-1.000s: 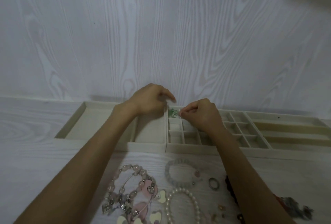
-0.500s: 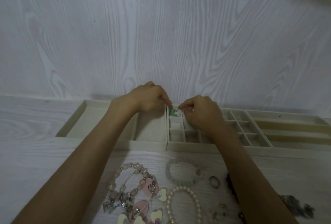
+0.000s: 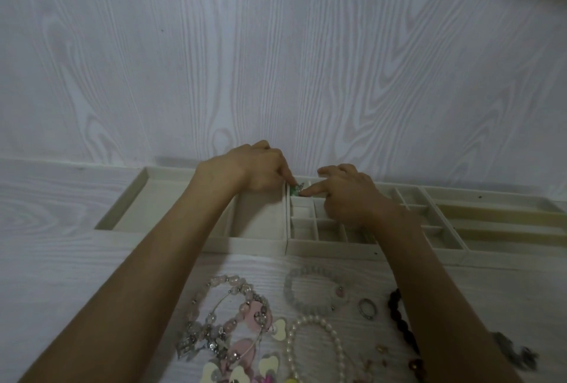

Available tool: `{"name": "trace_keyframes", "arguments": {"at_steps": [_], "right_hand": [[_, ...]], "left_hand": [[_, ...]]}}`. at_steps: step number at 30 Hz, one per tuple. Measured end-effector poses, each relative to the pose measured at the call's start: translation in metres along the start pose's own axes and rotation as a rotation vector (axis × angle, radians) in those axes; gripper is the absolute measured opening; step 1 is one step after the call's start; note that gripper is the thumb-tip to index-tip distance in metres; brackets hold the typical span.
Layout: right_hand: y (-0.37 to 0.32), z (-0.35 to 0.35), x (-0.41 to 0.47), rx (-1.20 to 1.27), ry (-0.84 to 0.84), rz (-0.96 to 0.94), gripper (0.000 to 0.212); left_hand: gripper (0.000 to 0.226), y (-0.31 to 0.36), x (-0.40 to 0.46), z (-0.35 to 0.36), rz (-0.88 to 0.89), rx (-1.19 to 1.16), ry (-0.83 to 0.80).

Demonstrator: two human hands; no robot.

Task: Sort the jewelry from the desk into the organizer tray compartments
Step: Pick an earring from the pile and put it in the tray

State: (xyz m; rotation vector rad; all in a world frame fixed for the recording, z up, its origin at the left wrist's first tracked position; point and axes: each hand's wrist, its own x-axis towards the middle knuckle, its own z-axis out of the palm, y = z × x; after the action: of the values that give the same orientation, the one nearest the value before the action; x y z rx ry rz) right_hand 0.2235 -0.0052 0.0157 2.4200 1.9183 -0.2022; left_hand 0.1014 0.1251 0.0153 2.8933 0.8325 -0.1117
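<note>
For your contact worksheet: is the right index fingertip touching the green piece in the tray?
Touching: the head view shows the right hand fingertip meeting the green piece.

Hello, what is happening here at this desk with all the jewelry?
A person is sorting jewelry into cream organizer trays by the wall. Both hands are at the far left cell of the small-compartment tray: the left hand and the right hand touch a small green piece there with their fingertips. A pale bead bracelet, a pearl strand and a ring wait on the desk.

Organizer tray (image 3: 331, 250) behind bracelets (image 3: 313, 292), seemingly against wall (image 3: 276, 60)
</note>
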Motion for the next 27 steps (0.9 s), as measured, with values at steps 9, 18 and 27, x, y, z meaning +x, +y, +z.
{"name": "trace_keyframes", "arguments": {"at_steps": [9, 18, 27], "right_hand": [[-0.003, 0.002, 0.0, -0.023, 0.026, -0.014, 0.053], [-0.002, 0.01, 0.003, 0.038, 0.213, 0.05, 0.052], [-0.004, 0.013, 0.006, 0.047, 0.215, 0.06, 0.048]], "left_hand": [[0.037, 0.009, -0.004, -0.002, 0.001, 0.023, 0.152], [0.038, 0.014, -0.005, -0.001, -0.009, 0.054, 0.138], [0.039, 0.015, -0.006, 0.001, -0.043, 0.069, 0.051]]}}
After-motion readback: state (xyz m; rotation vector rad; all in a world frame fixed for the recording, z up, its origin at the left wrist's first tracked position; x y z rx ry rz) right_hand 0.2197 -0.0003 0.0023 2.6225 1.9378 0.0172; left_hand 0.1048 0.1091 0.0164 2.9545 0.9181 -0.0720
